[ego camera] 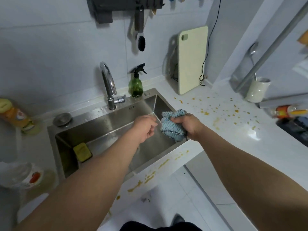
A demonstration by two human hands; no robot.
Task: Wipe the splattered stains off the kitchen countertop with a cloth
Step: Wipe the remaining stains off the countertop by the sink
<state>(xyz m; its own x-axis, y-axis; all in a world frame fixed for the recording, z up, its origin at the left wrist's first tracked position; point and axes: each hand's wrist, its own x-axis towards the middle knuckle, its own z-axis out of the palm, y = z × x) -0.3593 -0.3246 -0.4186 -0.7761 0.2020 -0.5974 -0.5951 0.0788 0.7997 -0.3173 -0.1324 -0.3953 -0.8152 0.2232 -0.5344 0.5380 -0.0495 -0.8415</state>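
1. White tiled walls closed the kitchen behind a white counter [233, 139], which ran from the sink rightward to a corner and also formed a narrow strip along the sink's front edge.
2. Set into the counter's left part was a steel sink [106, 124], with a tap [108, 84] at its back edge and a yellow sponge [82, 152] in its near left corner.
3. A cutting board [191, 60] leaned on the wall at the counter's back edge, and a green spray bottle [135, 84] stood at the sink's back right corner.
4. Orange-yellow stains [220, 114] were scattered across the counter right of the sink, and more ran along the front strip, so no wiping appeared done yet.
5. Bunched over the sink's right edge was the blue cloth [173, 125], gripped by the right hand [188, 125] with fingers curled round it.
6. Just beside it over the basin, the left hand [145, 127] had loosely curled fingers and held nothing I could see.
7. I judged the step to be readying the cloth at the sink; next it needed carrying right onto the stains and pressing flat.
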